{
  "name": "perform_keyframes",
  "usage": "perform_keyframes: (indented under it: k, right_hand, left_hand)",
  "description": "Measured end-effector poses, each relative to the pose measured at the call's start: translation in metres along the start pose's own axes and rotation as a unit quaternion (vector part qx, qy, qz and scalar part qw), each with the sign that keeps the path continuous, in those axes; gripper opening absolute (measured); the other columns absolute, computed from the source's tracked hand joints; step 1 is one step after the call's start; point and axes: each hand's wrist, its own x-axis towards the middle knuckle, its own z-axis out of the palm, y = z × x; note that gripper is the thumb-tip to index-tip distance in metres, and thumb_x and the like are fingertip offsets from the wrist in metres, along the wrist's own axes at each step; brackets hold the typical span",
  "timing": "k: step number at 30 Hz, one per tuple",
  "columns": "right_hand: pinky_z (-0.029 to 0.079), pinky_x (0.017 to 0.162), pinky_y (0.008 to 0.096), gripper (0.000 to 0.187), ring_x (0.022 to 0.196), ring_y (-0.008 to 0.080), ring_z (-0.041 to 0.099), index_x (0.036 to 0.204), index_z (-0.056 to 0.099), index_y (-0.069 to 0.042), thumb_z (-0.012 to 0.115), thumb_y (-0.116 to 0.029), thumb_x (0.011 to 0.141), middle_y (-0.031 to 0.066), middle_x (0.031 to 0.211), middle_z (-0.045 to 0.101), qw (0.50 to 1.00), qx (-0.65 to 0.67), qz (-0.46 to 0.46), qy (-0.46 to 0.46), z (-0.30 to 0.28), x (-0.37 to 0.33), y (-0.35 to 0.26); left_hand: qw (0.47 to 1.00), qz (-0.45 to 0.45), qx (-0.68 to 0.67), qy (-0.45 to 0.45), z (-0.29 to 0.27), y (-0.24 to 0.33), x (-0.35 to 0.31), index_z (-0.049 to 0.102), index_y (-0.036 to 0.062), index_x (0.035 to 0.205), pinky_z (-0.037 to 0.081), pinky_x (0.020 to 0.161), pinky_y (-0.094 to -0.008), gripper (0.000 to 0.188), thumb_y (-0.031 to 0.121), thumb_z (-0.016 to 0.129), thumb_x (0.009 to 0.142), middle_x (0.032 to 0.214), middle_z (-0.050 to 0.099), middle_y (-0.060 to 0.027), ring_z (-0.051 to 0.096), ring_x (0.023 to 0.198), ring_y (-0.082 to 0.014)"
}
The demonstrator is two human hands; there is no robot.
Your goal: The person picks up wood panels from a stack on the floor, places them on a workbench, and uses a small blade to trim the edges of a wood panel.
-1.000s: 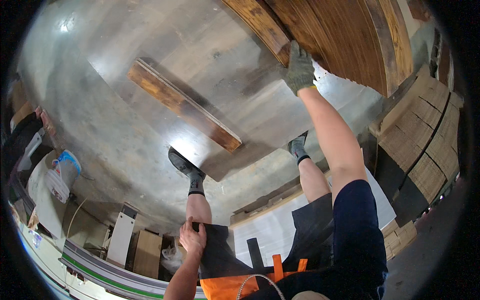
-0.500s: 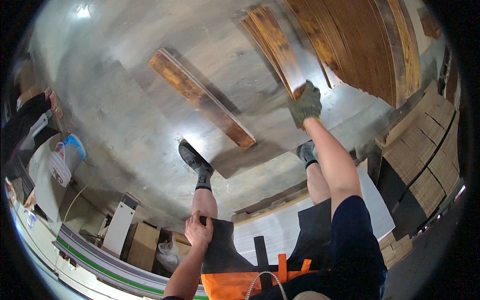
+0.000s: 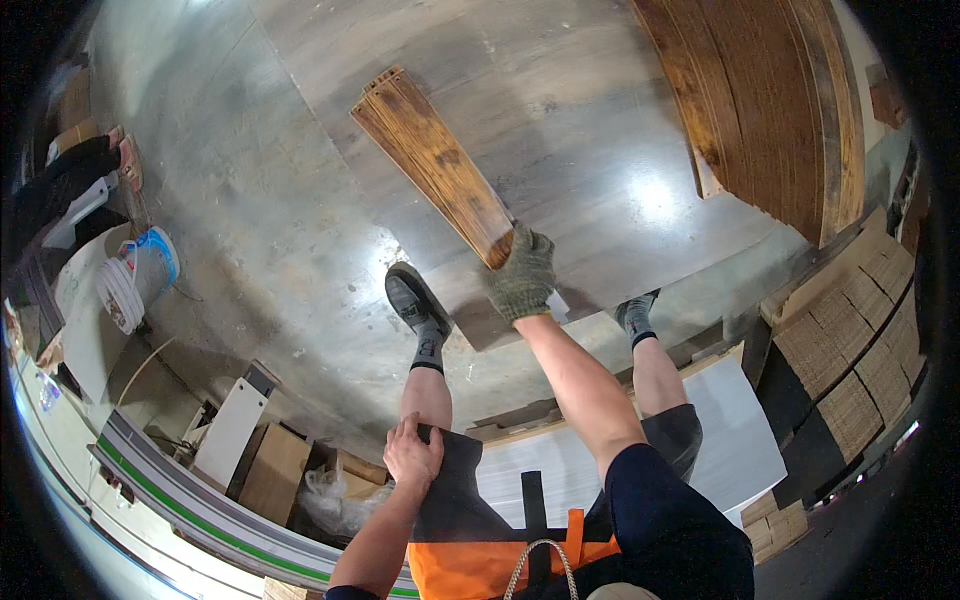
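My right hand (image 3: 524, 275), in a grey-green knitted glove, is closed around the near end of a few narrow brown wooden planks (image 3: 428, 160). They lie one on another and slant away to the upper left, over the grey sheet on the floor. The far ends are slightly fanned out, with small dark holes. Whatever lies beneath them is hidden, though a small white edge shows beside the glove. My bare left hand (image 3: 414, 452) rests flat on my left knee, fingers stretched out, holding nothing.
A large row of brown planks (image 3: 760, 120) lies at the upper right. Stacked cardboard pieces (image 3: 850, 340) stand at the right. A white bucket (image 3: 150, 270), a bent green-striped rail (image 3: 200, 510) and a plastic bag (image 3: 340, 505) are at the left. A person's foot (image 3: 130, 165) shows at the far left.
My right hand has brought its planks leftward from beside the large row to where the single plank lay, which no longer shows clearly. My left hand stays on my knee. The view has shifted.
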Motion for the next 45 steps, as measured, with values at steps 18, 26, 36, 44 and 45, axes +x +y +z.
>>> perform_keyframes:
  k: [18, 26, 36, 44, 45]
  right_hand:
    - [0.023, 0.109, 0.0503, 0.103, 0.129, 0.0433, 0.029, 0.141, 0.019, 0.004, 0.065, -0.059, 0.072, 0.0301, 0.140, 0.028, 0.989, 0.050, 0.104, 0.092, -0.037, 0.047, 0.038]
    - [0.039, 0.097, 0.0368, 0.073, 0.110, 0.0280, 0.052, 0.134, 0.039, 0.003, 0.066, -0.038, 0.080, 0.0135, 0.124, 0.055, 0.883, 0.238, 0.338, 0.222, -0.177, 0.161, 0.219]
    - [0.035, 0.102, 0.0466, 0.099, 0.119, 0.0426, 0.044, 0.135, 0.034, 0.003, 0.073, -0.056, 0.065, 0.0264, 0.130, 0.046, 0.904, -0.168, 0.295, 0.260, -0.107, 0.140, 0.171]
    - [0.045, 0.090, 0.0431, 0.075, 0.107, 0.0379, 0.054, 0.123, 0.042, -0.002, 0.078, -0.030, 0.063, 0.0250, 0.117, 0.053, 0.976, -0.155, 0.140, -0.066, -0.168, 0.164, 0.143]
    - [0.047, 0.088, 0.0429, 0.070, 0.103, 0.0379, 0.056, 0.117, 0.046, -0.002, 0.078, -0.027, 0.061, 0.0237, 0.115, 0.055, 0.970, -0.114, 0.152, -0.152, -0.171, 0.148, 0.118]
  left_hand:
    - [0.999, -0.030, -0.018, -0.010, -0.003, -0.008, -0.004, 0.058, 0.0111, 0.115, 0.045, 0.089, -0.0433, 0.042, 0.030, 0.062, 0.079, 0.107, 0.062, -0.0135, 0.053, 0.107, -0.0321]
    - [1.000, 0.016, 0.023, 0.007, 0.004, 0.002, -0.001, 0.059, 0.0104, 0.115, 0.045, 0.089, -0.0431, 0.041, 0.028, 0.062, 0.078, 0.107, 0.062, -0.0134, 0.053, 0.108, -0.0320]
    - [0.997, -0.003, 0.077, -0.009, -0.001, 0.024, -0.001, 0.059, 0.0093, 0.114, 0.044, 0.090, -0.0429, 0.040, 0.030, 0.061, 0.079, 0.110, 0.062, -0.0111, 0.052, 0.110, -0.0318]
    - [0.997, -0.010, 0.074, -0.017, -0.001, 0.023, -0.002, 0.059, 0.0107, 0.113, 0.044, 0.091, -0.0420, 0.041, 0.032, 0.060, 0.079, 0.111, 0.063, -0.0108, 0.052, 0.110, -0.0308]
    - [0.997, -0.016, 0.077, -0.014, -0.002, 0.023, -0.001, 0.059, 0.0109, 0.113, 0.044, 0.091, -0.0420, 0.041, 0.032, 0.060, 0.079, 0.111, 0.063, -0.0108, 0.052, 0.110, -0.0307]
